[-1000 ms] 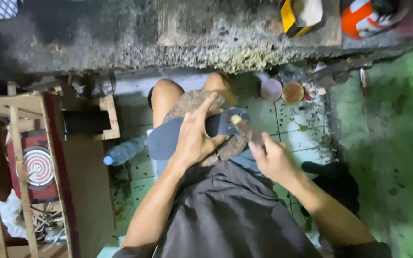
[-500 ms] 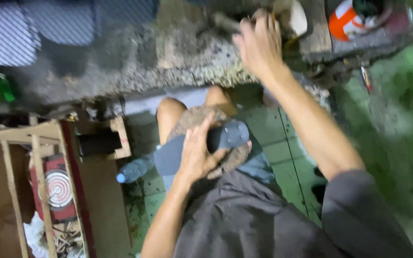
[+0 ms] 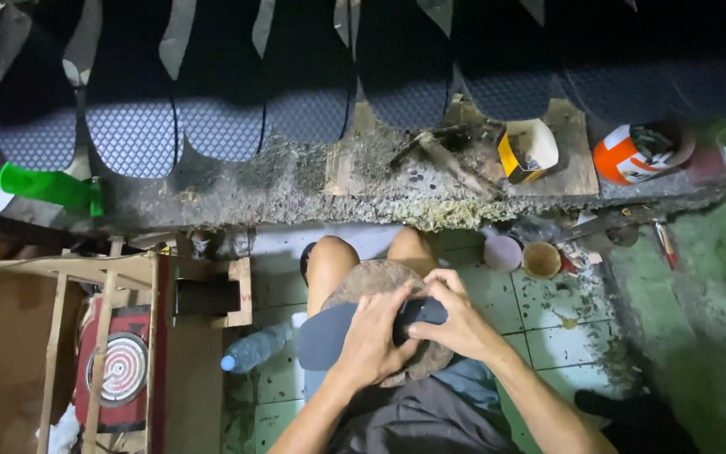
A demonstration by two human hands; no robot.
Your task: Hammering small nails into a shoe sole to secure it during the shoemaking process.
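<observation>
A dark, flat shoe sole (image 3: 327, 335) lies across a round brown block (image 3: 370, 278) on my lap. My left hand (image 3: 373, 340) presses down on the middle of the sole, fingers spread. My right hand (image 3: 454, 318) grips the sole's right end, its fingers curled over the edge. The two hands touch each other. Part of the sole is hidden under them.
A rough, glue-crusted bench edge (image 3: 296, 206) runs ahead, with several dark soles (image 3: 132, 126) laid in a row, a brush-like tool (image 3: 443, 155), a yellow carton (image 3: 528, 150) and an orange-white can (image 3: 639, 154). A plastic bottle (image 3: 252, 349) lies on the tiled floor; wooden frames (image 3: 102, 336) stand left.
My right hand has come back down from the bench to the sole on my lap. The camera has tilted up, showing more of the bench.
</observation>
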